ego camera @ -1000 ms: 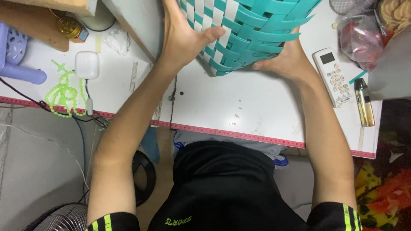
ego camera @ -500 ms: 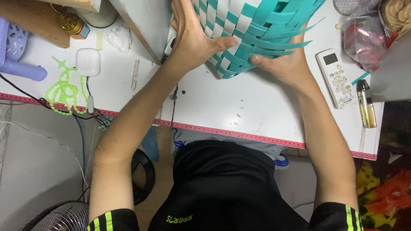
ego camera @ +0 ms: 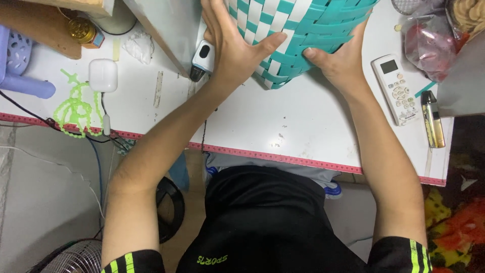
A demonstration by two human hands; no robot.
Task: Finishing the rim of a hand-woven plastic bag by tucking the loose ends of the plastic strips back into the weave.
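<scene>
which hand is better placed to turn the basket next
Probably the left hand: it lies flat across the basket wall, thumb spread. The right hand only touches the lower edge.
</scene>
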